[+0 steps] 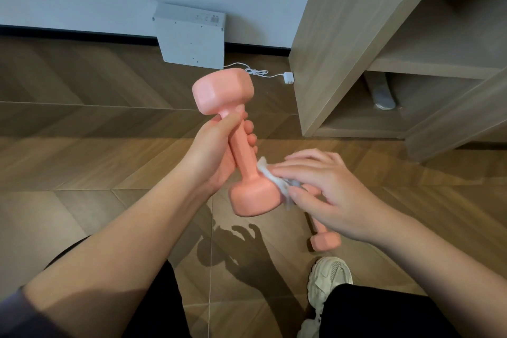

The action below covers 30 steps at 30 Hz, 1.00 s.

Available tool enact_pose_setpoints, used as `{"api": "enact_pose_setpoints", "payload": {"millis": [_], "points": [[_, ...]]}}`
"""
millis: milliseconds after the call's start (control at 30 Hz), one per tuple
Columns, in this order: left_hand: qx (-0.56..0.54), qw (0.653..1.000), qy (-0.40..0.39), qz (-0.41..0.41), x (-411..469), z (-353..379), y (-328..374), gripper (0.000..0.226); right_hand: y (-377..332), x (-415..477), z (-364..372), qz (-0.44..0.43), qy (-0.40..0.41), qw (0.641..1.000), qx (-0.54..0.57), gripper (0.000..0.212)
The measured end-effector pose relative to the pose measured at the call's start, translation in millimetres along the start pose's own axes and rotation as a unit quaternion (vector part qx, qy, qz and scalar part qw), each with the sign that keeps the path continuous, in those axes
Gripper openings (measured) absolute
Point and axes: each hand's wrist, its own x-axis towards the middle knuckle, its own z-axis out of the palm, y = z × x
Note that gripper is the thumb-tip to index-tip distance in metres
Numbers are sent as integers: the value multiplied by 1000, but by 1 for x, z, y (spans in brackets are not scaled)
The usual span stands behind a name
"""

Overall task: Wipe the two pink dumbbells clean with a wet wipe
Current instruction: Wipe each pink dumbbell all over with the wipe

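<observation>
Your left hand [216,153] was clamped around the handle of a pink hexagonal dumbbell [238,143], held above the brown herringbone wood floor [82,123]. Your right hand [326,189] pinched a crumpled white wet wipe [274,178] against its lower head. The second pink dumbbell [325,240] lay on the floor near a pale wooden shelf unit [343,35].

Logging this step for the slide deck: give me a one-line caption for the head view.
Left hand holds a pink dumbbell while right hand rubs a wipe on its lower end.

Both forearms are left bare, with a greyish-purple sleeve [16,315] pushed up on the left arm. Black trousers [384,313] are worn. A chunky cream mesh sneaker [327,280] with laces is seen on one foot.
</observation>
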Motion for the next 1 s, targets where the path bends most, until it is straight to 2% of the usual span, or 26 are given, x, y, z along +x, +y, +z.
{"api": "enact_pose_setpoints", "payload": {"millis": [167,300,433,500,567,700,800,933,1000], "points": [[-5,999,-50,-5,-6,12,-4,21,0,5,11,35,-49,986,155,45],[-44,995,-89,-30,-14,18,-2,36,-2,7,16,62,-108,958,259,49],[-85,984,-146,-54,-21,21,2,35,-10,9,17,60,-134,912,383,46],[-92,981,-162,-58,-23,21,4,34,-9,9,17,69,-129,907,395,44],[-93,981,-162,-56,-23,18,6,35,-8,7,15,78,-107,912,389,37],[-47,989,-132,-41,-22,8,4,35,-4,1,10,49,-32,948,312,19],[39,996,-83,-10,-22,2,-2,36,2,-2,0,65,26,957,281,39],[223,975,-5,9,-27,-4,-13,38,8,-2,-20,148,164,914,340,25],[296,955,18,26,-29,-2,-18,46,8,-1,-25,156,205,908,331,21]]}}
